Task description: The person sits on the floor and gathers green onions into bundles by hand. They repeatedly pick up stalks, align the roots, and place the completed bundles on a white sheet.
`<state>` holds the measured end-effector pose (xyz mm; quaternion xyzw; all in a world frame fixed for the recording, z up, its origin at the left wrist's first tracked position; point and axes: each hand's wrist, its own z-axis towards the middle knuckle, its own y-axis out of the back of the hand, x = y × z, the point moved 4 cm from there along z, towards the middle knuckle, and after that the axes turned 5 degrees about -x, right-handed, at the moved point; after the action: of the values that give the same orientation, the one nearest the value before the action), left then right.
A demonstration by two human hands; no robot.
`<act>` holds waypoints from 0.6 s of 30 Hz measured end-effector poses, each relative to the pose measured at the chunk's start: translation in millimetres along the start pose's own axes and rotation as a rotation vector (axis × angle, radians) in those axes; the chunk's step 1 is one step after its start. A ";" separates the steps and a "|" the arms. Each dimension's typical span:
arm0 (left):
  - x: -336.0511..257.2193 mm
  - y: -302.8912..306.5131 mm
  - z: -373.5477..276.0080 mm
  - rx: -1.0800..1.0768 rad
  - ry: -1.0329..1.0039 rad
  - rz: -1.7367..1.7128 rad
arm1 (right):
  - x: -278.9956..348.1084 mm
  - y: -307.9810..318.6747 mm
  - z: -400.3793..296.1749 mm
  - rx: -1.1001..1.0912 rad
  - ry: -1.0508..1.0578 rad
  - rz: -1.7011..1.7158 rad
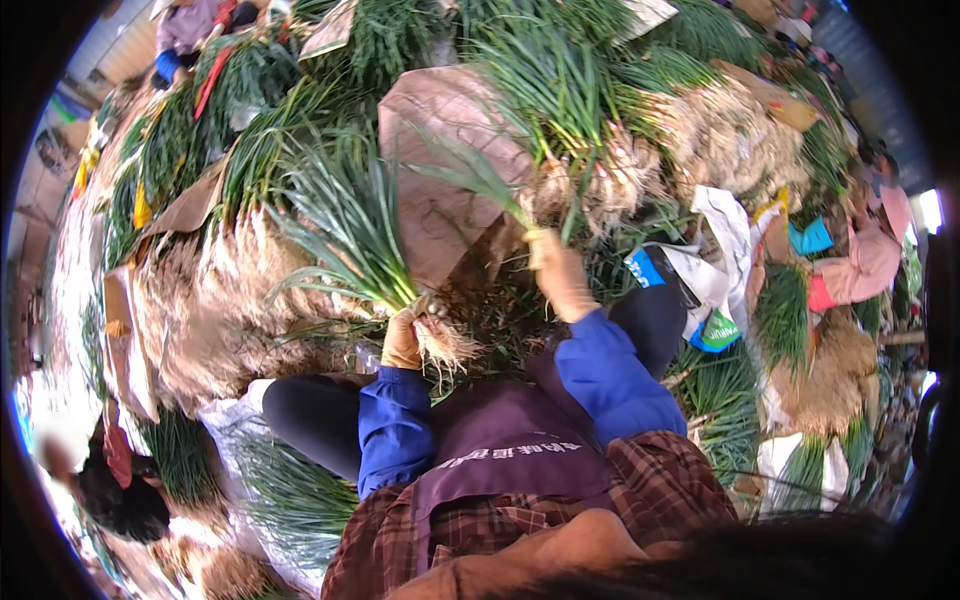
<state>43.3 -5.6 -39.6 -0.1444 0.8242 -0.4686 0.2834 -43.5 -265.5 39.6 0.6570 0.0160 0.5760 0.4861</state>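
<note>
My left hand (pixel 405 334), in a tan glove, grips a bunch of green onions (pixel 367 247) just above its pale roots; the long leaves point up and left. My right hand (pixel 556 274), also gloved and slightly blurred, is closed around the yellowish lower end of a few green leaves (pixel 487 180), to the right of the bunch. Beyond both hands lies a brown sheet (pixel 435 172). Loose leaves and trimmings (pixel 495 322) cover the ground between my hands. More onions with bushy roots (pixel 574 180) lie just beyond my right hand.
A long pile of rooted onions (pixel 247 277) extends at the left. White plastic sacks (pixel 720 247) lie beside my right knee, with another root pile (pixel 735 142) farther back. Other people sit at the upper left (pixel 184 37), lower left (pixel 124 480) and right (pixel 862 255).
</note>
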 end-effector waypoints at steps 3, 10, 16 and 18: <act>-0.3 8.3 1.1 -0.095 -0.087 0.172 | -40.1 141.4 -22.4 -0.401 -0.025 0.095; -16.6 -83.7 -22.4 -0.288 -0.207 0.694 | -228.4 322.5 -207.6 -0.442 -0.925 -0.829; -55.8 -57.5 21.7 -0.466 -0.145 0.775 | -180.1 268.9 -85.8 -0.311 -0.166 -0.611; -51.2 -48.7 21.1 -0.466 -0.137 0.502 | -99.4 202.0 -2.4 -0.125 -0.152 0.331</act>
<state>95.5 -19.6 10.5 -0.0290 0.8978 -0.1728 0.4040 -187.6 -428.2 98.4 0.6608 -0.1646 0.5968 0.4243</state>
